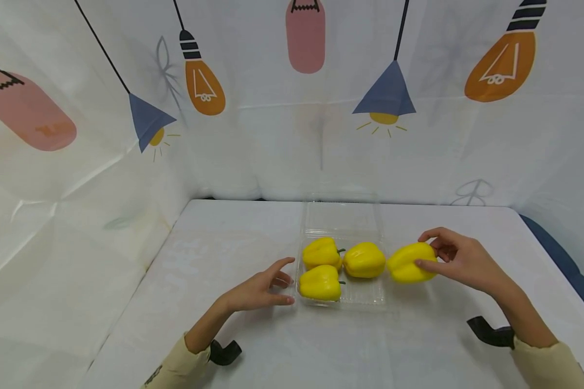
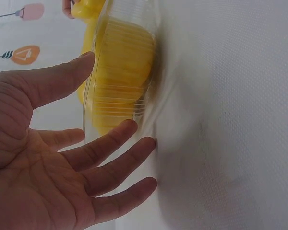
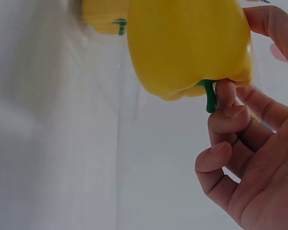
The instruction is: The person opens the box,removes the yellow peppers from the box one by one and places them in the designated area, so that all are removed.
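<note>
A yellow bell pepper (image 1: 411, 262) is held by my right hand (image 1: 467, 263) just beyond the right side of a clear plastic clamshell box (image 1: 365, 292). In the right wrist view, this bell pepper (image 3: 189, 43) shows its green stem beside my curled fingers. Three more yellow peppers are in the box: one at the back left (image 1: 321, 253), one at the front left (image 1: 320, 283) and one toward the right (image 1: 365, 260). My left hand (image 1: 258, 289) is at the box's left side, fingers spread and holding nothing. Whether its fingertips touch the wall (image 2: 117, 91) I cannot tell.
The box's transparent lid (image 1: 340, 216) lies folded back toward the rear of the white table (image 1: 224, 232). Behind the table hangs a white curtain (image 1: 272, 140) printed with lamps and bulbs. Dark blue material (image 1: 550, 243) shows past the table's right edge.
</note>
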`<state>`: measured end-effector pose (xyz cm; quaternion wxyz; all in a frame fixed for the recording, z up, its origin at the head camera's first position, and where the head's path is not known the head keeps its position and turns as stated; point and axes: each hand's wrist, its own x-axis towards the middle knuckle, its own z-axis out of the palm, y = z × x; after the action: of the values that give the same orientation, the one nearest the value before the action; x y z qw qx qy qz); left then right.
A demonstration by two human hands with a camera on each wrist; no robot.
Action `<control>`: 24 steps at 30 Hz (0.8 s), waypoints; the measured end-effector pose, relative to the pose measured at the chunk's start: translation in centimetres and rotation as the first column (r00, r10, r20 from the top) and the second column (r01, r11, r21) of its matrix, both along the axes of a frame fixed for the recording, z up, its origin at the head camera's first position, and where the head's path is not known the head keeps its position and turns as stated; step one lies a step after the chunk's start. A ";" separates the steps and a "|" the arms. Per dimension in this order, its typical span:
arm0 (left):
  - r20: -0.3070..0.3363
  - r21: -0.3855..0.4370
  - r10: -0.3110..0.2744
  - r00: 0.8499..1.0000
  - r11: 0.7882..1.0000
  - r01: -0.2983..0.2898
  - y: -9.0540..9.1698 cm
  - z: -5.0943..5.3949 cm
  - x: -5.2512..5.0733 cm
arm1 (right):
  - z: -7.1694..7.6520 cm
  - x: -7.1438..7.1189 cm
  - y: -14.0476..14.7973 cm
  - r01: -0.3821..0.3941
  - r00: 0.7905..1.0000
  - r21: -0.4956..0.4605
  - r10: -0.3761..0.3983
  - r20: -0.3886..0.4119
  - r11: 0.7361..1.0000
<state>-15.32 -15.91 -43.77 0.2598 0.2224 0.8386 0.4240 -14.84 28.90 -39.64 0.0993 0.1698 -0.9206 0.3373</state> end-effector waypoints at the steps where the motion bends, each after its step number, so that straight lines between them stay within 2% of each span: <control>1: 0.002 0.000 0.001 1.000 1.000 -0.001 0.0 0.0 0.0 | -0.1 -0.1 0.2 0.005 1.000 0.000 -0.005 0.006 1.000; 24: 0.004 0.008 -0.005 1.000 1.000 0.005 -0.1 -0.2 -0.1 | -2.2 -1.8 3.0 0.077 0.992 -0.001 -0.076 0.096 0.997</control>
<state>-15.39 -16.04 -43.92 0.2619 0.2247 0.8358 0.4271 -16.62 31.91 -41.80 0.0684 0.1180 -0.9293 0.3432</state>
